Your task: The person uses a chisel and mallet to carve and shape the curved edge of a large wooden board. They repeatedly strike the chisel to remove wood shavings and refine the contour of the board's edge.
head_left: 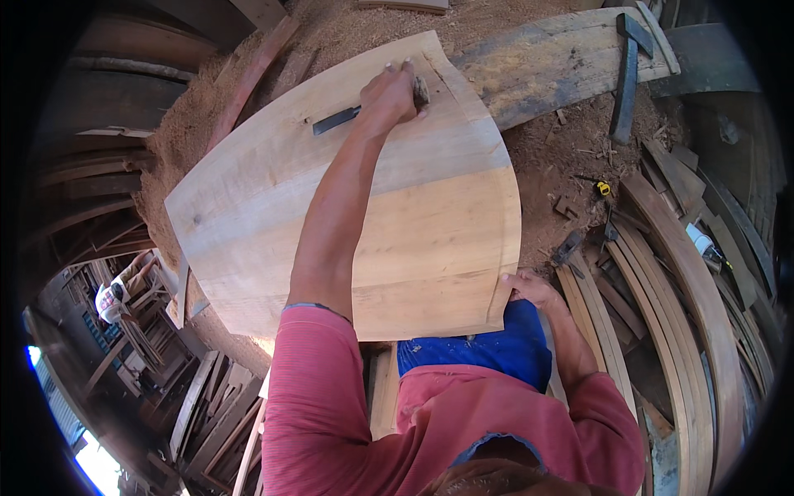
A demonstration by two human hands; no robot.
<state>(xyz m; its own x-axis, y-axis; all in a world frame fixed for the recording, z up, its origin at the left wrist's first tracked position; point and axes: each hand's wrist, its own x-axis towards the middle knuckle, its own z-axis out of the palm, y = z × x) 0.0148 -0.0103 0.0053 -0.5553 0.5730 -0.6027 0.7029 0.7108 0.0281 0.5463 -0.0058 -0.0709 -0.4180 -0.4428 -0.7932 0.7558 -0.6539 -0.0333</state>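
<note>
A broad pale wooden panel (430, 240), made of joined boards, lies in front of me with its near edge over my lap. My left hand (389, 97) is closed round a chisel near the panel's far right part. The dark flat blade (336, 121) points left, and the handle's end (422, 93) shows at the right of my fist. At the panel's near right corner, my right hand (532, 289) grips the edge, thumb on top; its other fingers are mostly hidden.
An axe-like tool (624, 91) lies across a weathered plank (554, 62) at the far right. Beyond the panel's right edge are a yellow tape measure (604, 188) and a hand plane (567, 246). Long boards (686, 314) crowd my right. Another person (112, 302) works far left.
</note>
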